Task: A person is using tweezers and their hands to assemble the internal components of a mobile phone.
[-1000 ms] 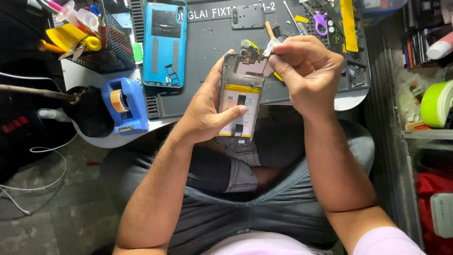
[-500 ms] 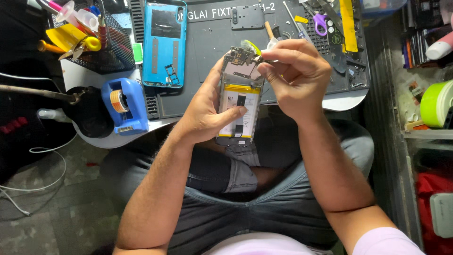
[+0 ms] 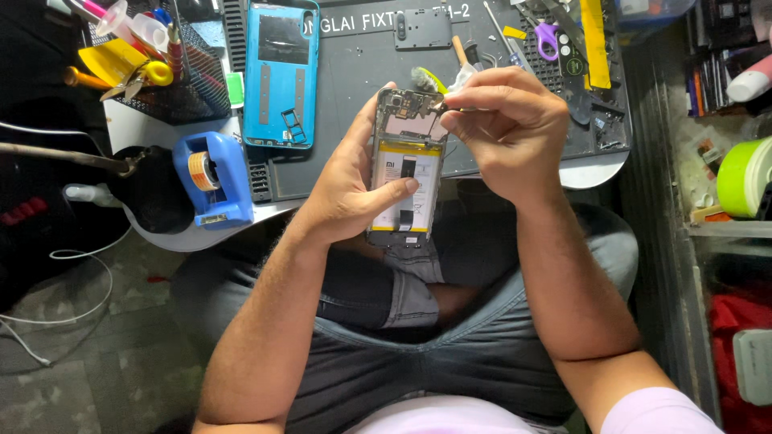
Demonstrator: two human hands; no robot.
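- While the left hand (image 3: 354,189) cradles the opened phone (image 3: 404,177) above the lap, back side up, thumb lies across the yellow-edged battery (image 3: 406,189) and fingers wrap the left edge; firm full-hand hold.
- Right hand (image 3: 507,133) sits at the phone's top right corner, fingertips (image 3: 454,100) pinched tight on something small at the board area (image 3: 410,108); cannot tell what the pinched piece is, it's too small and partly hidden.
- Phone is held upright-ish in front of the near edge of the dark work mat (image 3: 354,72), not resting on it.
- Blue back cover (image 3: 281,72) lies flat on the mat, left of the phone, inner side up, well apart from both hands.
- Blue tape dispenser (image 3: 211,177) stands at the table's left edge, near the left wrist.
- Black wire basket (image 3: 181,88) holding yellow-handled tools sits far left.
- Purple-handled scissors (image 3: 547,36) and a yellow strip (image 3: 595,40) lie at the mat's far right, beyond the right hand.
- Green tape roll (image 3: 744,177) sits on the shelf to the right.
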